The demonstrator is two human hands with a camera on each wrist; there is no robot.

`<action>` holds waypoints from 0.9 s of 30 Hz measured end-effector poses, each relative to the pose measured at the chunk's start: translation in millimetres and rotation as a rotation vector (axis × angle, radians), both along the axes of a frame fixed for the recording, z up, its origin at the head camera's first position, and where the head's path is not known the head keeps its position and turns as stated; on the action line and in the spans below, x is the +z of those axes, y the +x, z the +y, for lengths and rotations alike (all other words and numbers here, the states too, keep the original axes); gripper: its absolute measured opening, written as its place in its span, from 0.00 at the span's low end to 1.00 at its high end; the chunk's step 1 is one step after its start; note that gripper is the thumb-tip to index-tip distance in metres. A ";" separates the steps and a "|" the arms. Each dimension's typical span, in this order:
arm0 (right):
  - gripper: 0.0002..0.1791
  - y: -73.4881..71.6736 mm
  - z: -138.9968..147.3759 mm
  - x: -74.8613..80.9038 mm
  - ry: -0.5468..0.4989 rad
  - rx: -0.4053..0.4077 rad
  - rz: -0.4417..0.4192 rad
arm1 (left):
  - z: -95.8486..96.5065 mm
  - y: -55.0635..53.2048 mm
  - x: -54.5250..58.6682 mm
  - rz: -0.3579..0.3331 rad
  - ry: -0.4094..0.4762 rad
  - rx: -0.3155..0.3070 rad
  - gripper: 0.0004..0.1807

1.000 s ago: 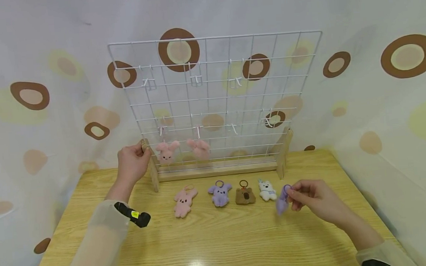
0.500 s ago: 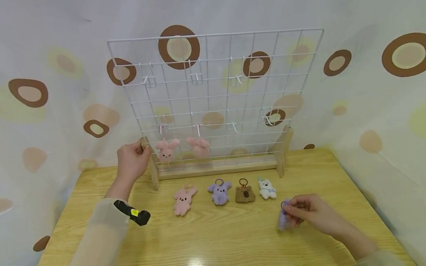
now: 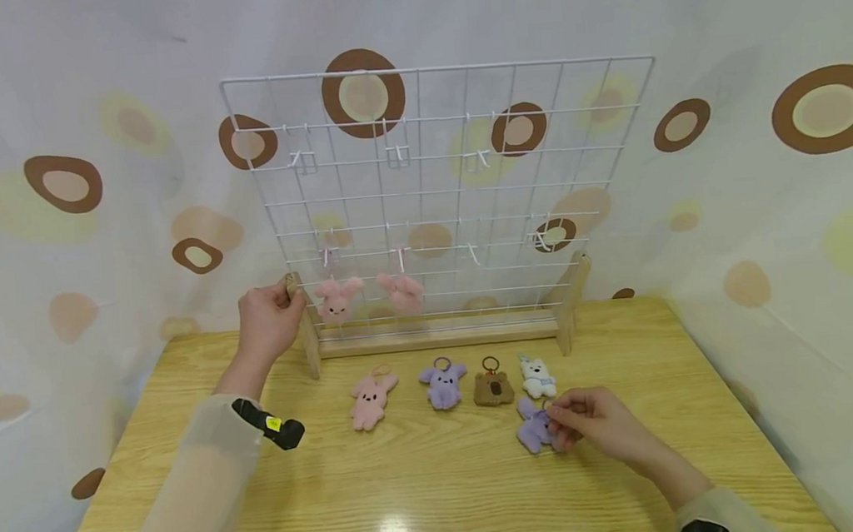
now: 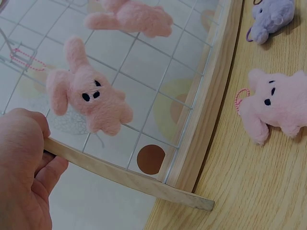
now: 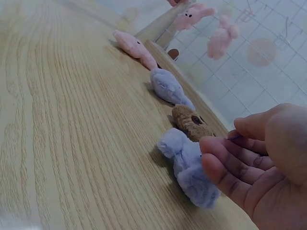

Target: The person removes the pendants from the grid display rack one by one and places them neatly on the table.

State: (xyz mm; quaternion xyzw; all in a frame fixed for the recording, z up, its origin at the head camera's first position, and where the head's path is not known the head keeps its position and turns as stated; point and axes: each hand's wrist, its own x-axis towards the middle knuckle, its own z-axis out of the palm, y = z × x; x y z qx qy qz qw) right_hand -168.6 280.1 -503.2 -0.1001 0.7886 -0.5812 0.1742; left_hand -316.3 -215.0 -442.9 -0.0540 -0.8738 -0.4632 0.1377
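Over the wood-grain tabletop [image 3: 444,486], just in front of the white bear keychain [image 3: 537,381]: one lilac plush keychain [image 3: 533,430], face partly covered by my right hand [image 3: 597,426], thumb and forefinger pinching its ring [image 3: 545,403]. Wooden upright [image 4: 144,185]: gripped by my left hand [image 3: 269,321], digits on both sides in the left wrist view. Same view: pink rabbit keychain [image 4: 287,106], cut off, its loop [image 4: 237,101] visibly beaded. Right wrist view: white bear keychain cannot be made out.
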 end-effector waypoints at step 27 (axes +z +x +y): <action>0.21 30.4 27.5 -0.3 -0.051 -0.160 -0.071 | 1.2 0.9 1.9 -0.002 -0.007 0.005 0.20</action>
